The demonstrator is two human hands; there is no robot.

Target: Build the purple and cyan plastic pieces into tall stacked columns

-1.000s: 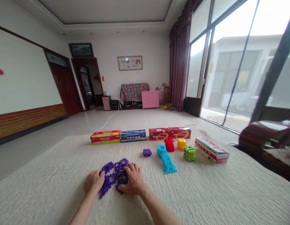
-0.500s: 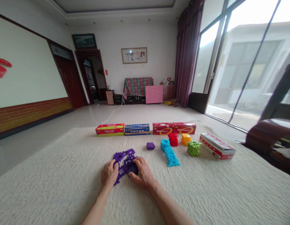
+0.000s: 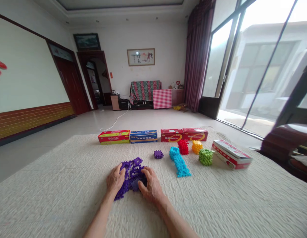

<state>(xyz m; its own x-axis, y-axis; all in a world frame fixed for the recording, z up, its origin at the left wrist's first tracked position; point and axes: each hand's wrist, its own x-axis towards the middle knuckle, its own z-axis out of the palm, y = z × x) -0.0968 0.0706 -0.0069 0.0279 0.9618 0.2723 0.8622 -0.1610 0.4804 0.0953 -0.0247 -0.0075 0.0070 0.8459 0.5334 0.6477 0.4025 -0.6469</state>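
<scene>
A loose heap of purple interlocking plastic building pieces (image 3: pixel 130 175) lies on the quilted mat between my hands. My left hand (image 3: pixel 115 178) curls against the heap's left edge, its thumb laid on the pieces. Around the right side, my right hand (image 3: pixel 151 185) grips some purple pieces, thumb and fingers a little apart; its palm hides part of them. A small purple stack (image 3: pixel 158 154) sits just beyond. To the right are a light-blue row of pieces (image 3: pixel 180 163), a red stack (image 3: pixel 183 147), a yellow stack (image 3: pixel 197 147) and a green stack (image 3: pixel 205 157).
Along the mat's far side stand a red-yellow box (image 3: pixel 113 137), a blue box (image 3: pixel 143 136) and two red boxes (image 3: pixel 171 135). A white-and-red box (image 3: pixel 231 154) lies at the right. The textured cream mat (image 3: pixel 69 185) covers the surface. A dark wooden armrest (image 3: pixel 280 142) stands at the right edge.
The purple pieces between my hands have bunched closer, filling the gap in the heap, and its near edge has come slightly toward me. The view has shifted a little.
</scene>
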